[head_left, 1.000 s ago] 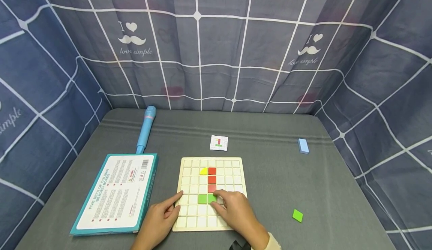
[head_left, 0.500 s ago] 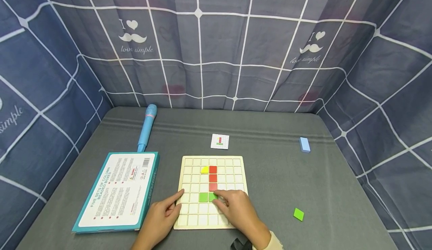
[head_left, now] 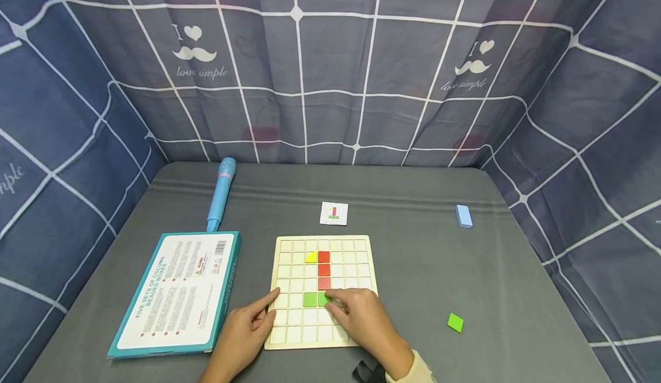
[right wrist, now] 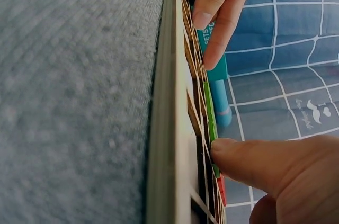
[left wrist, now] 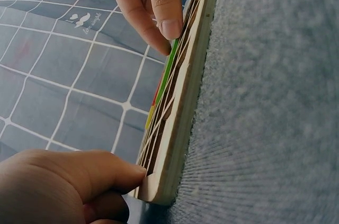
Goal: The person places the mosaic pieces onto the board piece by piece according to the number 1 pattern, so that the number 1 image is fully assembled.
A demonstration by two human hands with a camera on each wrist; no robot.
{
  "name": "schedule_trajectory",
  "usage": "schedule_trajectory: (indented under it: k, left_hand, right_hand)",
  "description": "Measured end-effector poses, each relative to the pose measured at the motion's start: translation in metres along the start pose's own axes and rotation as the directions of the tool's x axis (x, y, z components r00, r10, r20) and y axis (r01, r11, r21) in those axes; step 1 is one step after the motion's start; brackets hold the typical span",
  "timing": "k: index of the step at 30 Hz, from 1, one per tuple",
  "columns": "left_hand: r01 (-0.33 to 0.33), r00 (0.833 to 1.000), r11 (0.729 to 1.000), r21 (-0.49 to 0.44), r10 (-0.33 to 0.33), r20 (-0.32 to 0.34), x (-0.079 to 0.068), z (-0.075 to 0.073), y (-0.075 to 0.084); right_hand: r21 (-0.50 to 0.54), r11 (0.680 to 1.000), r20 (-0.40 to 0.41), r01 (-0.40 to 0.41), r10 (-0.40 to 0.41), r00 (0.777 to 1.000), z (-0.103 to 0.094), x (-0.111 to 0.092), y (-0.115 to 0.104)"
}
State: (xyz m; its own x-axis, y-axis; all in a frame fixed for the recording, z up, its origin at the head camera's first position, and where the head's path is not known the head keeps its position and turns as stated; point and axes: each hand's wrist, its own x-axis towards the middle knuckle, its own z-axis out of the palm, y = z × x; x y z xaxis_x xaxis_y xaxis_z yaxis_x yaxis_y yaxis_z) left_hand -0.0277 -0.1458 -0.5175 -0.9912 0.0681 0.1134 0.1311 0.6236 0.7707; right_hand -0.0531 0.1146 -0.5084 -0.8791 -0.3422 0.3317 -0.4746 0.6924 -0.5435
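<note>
A pale wooden grid board (head_left: 289, 335) lies flat in the head view. On it stand a column of red tiles (head_left: 323, 270), a yellow piece (head_left: 311, 258) and a green tile (head_left: 310, 300). My right hand (head_left: 365, 317) pinches a second green tile (head_left: 322, 299), in the cell right of the first, between thumb and index finger; the hand partly covers it. At the board's left edge my left hand (head_left: 245, 328) rests with its index finger and thumb touching the rim. A loose green tile (head_left: 455, 322) lies on the table to the right.
Behind the board lies a small card (head_left: 333, 213) printed with a coloured pattern. A teal-edged box (head_left: 178, 291) is at the left, with a blue microphone-shaped object (head_left: 221, 193) behind it. A light blue block (head_left: 463, 216) sits at the back right. Gridded curtains surround the table.
The head view has shifted slightly. Both hands and the tiles keep their places on the board.
</note>
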Motion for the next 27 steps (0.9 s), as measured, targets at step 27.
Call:
schedule_trajectory:
  k: [27]
  left_hand:
    - [0.001,1.000,1.000,-0.012,-0.002,-0.008,-0.001,0.001,-0.002]
  right_hand:
    - [-0.005,0.991,-0.196,0.133,-0.132,0.972,-0.046,-0.045,0.044]
